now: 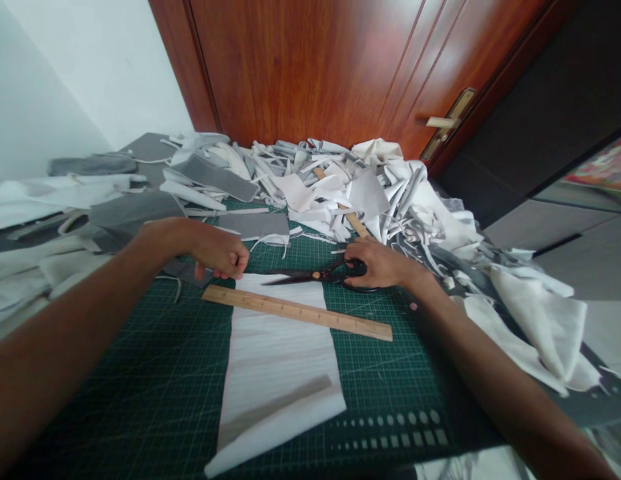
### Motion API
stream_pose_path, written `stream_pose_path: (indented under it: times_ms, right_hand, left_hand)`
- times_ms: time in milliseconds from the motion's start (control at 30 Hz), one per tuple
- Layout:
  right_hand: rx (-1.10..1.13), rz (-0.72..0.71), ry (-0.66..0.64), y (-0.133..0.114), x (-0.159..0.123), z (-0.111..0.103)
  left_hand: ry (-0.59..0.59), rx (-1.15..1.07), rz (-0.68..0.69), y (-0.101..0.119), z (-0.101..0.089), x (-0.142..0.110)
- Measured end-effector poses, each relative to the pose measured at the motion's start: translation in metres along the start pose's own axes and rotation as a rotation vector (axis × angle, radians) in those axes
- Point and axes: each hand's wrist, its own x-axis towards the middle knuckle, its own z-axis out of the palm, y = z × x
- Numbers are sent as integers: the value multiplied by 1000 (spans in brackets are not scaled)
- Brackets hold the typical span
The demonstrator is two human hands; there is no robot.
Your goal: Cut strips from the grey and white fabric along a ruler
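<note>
A strip of white fabric (283, 357) lies on the green cutting mat (390, 380), its near end curled over. Across it, slightly slanted, rests a wooden ruler (297, 312). My right hand (375, 263) grips the black handles of a pair of scissors (316, 275), whose blades point left, parted, at the fabric's far edge. At that edge's left corner, my left hand (223, 257) is closed with fingers curled and pressed together. What its fingertips hold, if anything, is hidden.
Heaped white and grey fabric scraps (330, 187) cover the table's back and right side. A second wooden stick (357, 223) pokes out of the heap. More grey and white pieces (110, 207) lie at the left. A brown door (310, 67) stands behind.
</note>
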Motion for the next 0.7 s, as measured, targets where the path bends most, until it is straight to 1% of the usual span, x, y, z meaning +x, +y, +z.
stream_pose_path:
  times_ms: [133,300,433,700]
  right_hand:
    - [9,6,-7,-4,6,0]
    - [5,18,-36,-13,21,0]
    - [9,15,-55,-18,30,0]
    - [20,20,-43,-29,37,-3]
  left_hand:
    - [-1,39,25,0,0,-2]
    - [26,106,58,1,-1,-6]
    - [21,133,80,1,-2,-6]
    - [61,196,204,-7,-3,0]
